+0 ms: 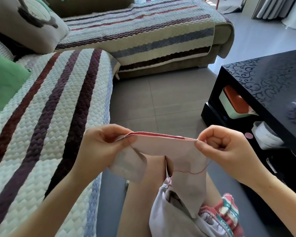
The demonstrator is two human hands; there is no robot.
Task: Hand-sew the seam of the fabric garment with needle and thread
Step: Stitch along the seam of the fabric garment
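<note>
- Risk first: you're stretching the seam tight btwn both hands. Pulling any harder is probably going to pucker the stitching or pop the red thread.
- That thread is hanging in a slack loop below your right hand and lying across the near part of the garment. W/ that much slack it's likely to knot or snag on a fold once you're drawing it through.
- Needle: I'm not seeing it anywhere. If it's tucked in your right fingertips, you're risking a prick to the thumb. If it's loose on the thread, it could be sliding off onto your legs or the floor. Can't tell which.
- Two layers are meeting at the seam edge. If your left pinch is slipping, they're going out of line & the stitch is catching only one.
- Left hand: fingers are curling in, thumb & forefinger pinching the left end of the seam, w/ a flap of fabric hanging below the palm.
- Right hand: it's curling almost into a fist, thumb & forefinger pinching the right end of the seam. Whether it's also holding the needle, can't tell.
- Garment: you're holding it up over your legs, btwn the sofa on the left & the black table on the right. The rest is trailing down toward the near edge.
</note>
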